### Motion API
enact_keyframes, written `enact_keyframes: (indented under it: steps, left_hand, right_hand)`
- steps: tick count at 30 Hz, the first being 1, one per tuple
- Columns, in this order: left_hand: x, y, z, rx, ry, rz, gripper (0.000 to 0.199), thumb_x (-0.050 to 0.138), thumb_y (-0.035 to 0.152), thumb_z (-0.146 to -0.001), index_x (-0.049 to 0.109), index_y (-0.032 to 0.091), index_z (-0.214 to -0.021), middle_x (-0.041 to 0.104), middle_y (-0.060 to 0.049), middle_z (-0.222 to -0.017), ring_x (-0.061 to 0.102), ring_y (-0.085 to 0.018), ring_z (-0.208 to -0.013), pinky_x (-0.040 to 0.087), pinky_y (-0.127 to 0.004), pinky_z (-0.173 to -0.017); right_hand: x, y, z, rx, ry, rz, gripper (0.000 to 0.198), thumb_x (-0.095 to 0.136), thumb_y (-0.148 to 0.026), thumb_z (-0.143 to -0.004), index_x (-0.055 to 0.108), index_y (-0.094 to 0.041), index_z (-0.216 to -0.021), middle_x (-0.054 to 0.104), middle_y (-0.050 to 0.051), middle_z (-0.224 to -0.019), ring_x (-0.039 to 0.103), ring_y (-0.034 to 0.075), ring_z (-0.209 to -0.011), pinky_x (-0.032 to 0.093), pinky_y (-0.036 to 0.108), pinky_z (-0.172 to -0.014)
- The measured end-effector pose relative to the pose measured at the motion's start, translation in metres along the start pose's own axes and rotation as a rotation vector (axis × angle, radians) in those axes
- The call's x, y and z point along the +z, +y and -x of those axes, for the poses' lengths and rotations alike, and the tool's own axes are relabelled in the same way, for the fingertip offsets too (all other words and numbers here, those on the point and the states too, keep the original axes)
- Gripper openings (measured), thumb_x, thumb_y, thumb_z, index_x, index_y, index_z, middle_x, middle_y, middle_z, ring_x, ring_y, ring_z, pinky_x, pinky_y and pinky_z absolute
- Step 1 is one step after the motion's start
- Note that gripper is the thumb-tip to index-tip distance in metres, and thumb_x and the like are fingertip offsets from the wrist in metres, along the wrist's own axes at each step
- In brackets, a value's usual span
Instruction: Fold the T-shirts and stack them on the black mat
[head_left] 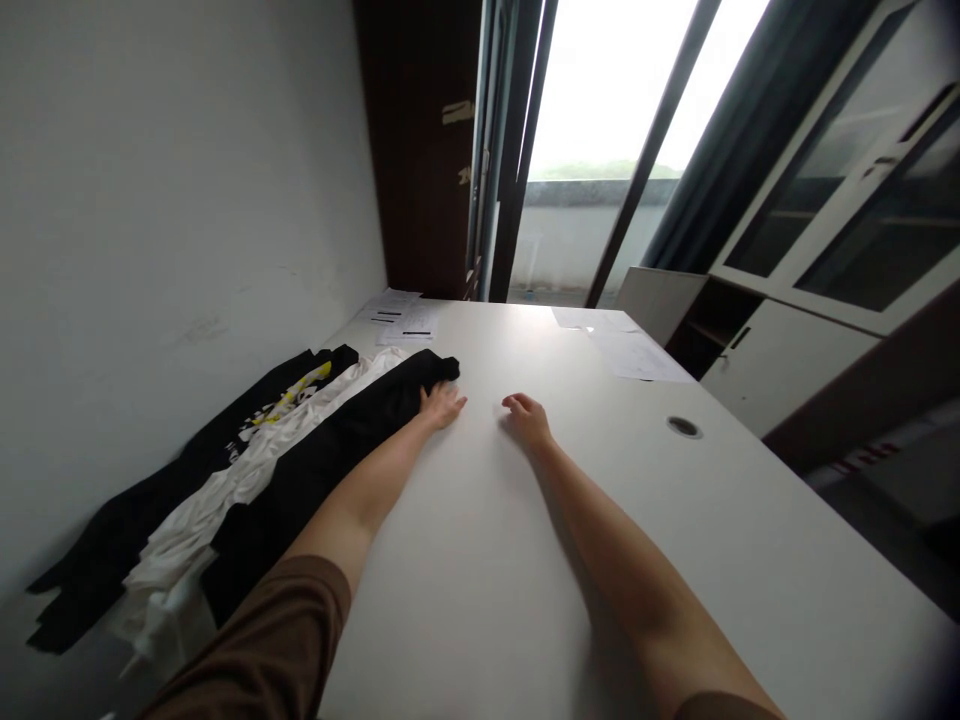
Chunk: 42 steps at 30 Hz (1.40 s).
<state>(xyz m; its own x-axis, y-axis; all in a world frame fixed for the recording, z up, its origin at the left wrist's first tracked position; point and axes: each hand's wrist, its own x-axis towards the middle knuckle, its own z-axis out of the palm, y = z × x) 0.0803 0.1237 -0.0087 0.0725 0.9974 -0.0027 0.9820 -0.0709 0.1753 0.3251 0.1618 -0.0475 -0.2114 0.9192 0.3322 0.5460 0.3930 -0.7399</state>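
Note:
My left hand rests at the far end of a folded black garment, its fingers spread and touching the cloth's edge. My right hand is just to the right over the bare white tabletop, fingers loosely bent, with nothing visible in them. Beside the black garment lies a crumpled white garment. Against the wall is another black garment with a yellow and white print. All three lie lengthwise, side by side, along the table's left side.
The white table meets a grey wall on the left. Paper sheets lie at its far left corner, and more papers at the far right. A round cable hole is near the right edge. Cabinets stand beyond.

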Motion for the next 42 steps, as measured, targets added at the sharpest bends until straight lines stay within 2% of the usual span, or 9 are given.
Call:
enact_keyframes:
  steps: [8,12,18,22,26,30,34,38,42]
  left_hand:
    - [-0.06,-0.17,0.056,-0.421,0.048,-0.078,0.057,0.029,0.038,-0.105,0.044,0.007,-0.151,0.042,-0.025,-0.157,0.039,-0.038,-0.143,0.022,-0.062,-0.117]
    - [-0.085,-0.214,0.086,-0.441,0.049,-0.109,0.052,0.033,0.029,-0.102,0.052,0.001,-0.142,0.054,-0.025,-0.146,0.05,-0.037,-0.134,0.035,-0.051,-0.113]
    - [-0.075,-0.166,0.088,-0.131,-0.042,-0.057,0.039,0.044,0.037,-0.097,0.068,0.02,-0.122,0.064,-0.009,-0.136,0.057,-0.025,-0.125,0.038,-0.033,-0.107]
    - [-0.074,-0.137,0.137,0.062,-0.24,-0.015,0.036,0.052,0.053,-0.091,0.071,0.023,-0.083,0.073,-0.005,-0.092,0.065,-0.022,-0.086,0.045,-0.029,-0.08]
    - [-0.083,-0.171,0.203,0.105,-0.596,0.061,0.046,0.045,0.061,-0.09,0.062,0.021,-0.073,0.067,-0.002,-0.075,0.059,-0.02,-0.07,0.042,-0.029,-0.069]
    - [-0.098,-0.225,0.236,-0.095,-0.692,0.083,0.046,0.039,0.058,-0.09,0.057,0.02,-0.072,0.067,-0.004,-0.079,0.063,-0.023,-0.079,0.045,-0.03,-0.075]
    - [-0.105,-0.216,0.24,-0.19,-0.555,-0.18,0.036,0.042,0.049,-0.092,0.058,0.02,-0.079,0.069,-0.008,-0.089,0.066,-0.027,-0.088,0.048,-0.035,-0.081]
    - [-0.079,-0.149,0.225,0.113,-0.274,-0.209,0.031,0.042,0.044,-0.098,0.064,0.022,-0.103,0.067,-0.009,-0.114,0.064,-0.027,-0.107,0.048,-0.038,-0.094]
    - [-0.026,-0.084,0.184,0.336,-0.049,-0.084,0.046,0.04,0.043,-0.102,0.054,0.022,-0.141,0.047,-0.013,-0.153,0.041,-0.028,-0.144,0.028,-0.044,-0.121]
  right_hand:
    - [0.008,-0.014,0.015,-0.047,-0.121,0.023,0.025,0.051,-0.028,-0.09,0.076,-0.023,-0.091,0.077,0.002,-0.091,0.067,0.019,-0.085,0.048,0.029,-0.08]
    - [0.012,-0.018,0.016,-0.094,-0.108,0.145,0.025,0.052,-0.022,-0.091,0.077,-0.024,-0.093,0.076,0.004,-0.095,0.066,0.02,-0.093,0.047,0.029,-0.086]
    - [0.013,-0.023,0.019,-0.124,-0.119,0.236,0.026,0.052,-0.02,-0.092,0.077,-0.023,-0.096,0.076,0.005,-0.099,0.064,0.021,-0.099,0.045,0.029,-0.09]
    - [0.012,-0.029,0.023,-0.12,-0.136,0.277,0.028,0.051,-0.02,-0.094,0.078,-0.022,-0.1,0.075,0.005,-0.102,0.063,0.021,-0.101,0.045,0.029,-0.092]
    - [0.012,-0.035,0.022,-0.114,-0.15,0.295,0.027,0.052,-0.021,-0.095,0.078,-0.022,-0.101,0.074,0.006,-0.104,0.062,0.022,-0.103,0.044,0.029,-0.093]
    - [0.011,-0.045,0.024,-0.135,-0.154,0.301,0.027,0.052,-0.021,-0.096,0.079,-0.021,-0.101,0.073,0.008,-0.106,0.061,0.023,-0.105,0.043,0.031,-0.096]
    - [-0.002,-0.053,0.048,-0.233,-0.175,0.353,0.027,0.052,-0.024,-0.098,0.078,-0.02,-0.107,0.071,0.012,-0.112,0.06,0.025,-0.109,0.044,0.033,-0.098]
    - [-0.026,-0.048,0.089,-0.411,-0.281,0.333,0.029,0.055,-0.026,-0.097,0.073,-0.024,-0.12,0.069,0.009,-0.124,0.059,0.024,-0.118,0.042,0.035,-0.105]
    - [-0.045,-0.047,0.114,-0.365,-0.244,0.374,0.03,0.053,-0.024,-0.098,0.072,-0.025,-0.121,0.068,0.008,-0.129,0.06,0.023,-0.121,0.042,0.036,-0.108]
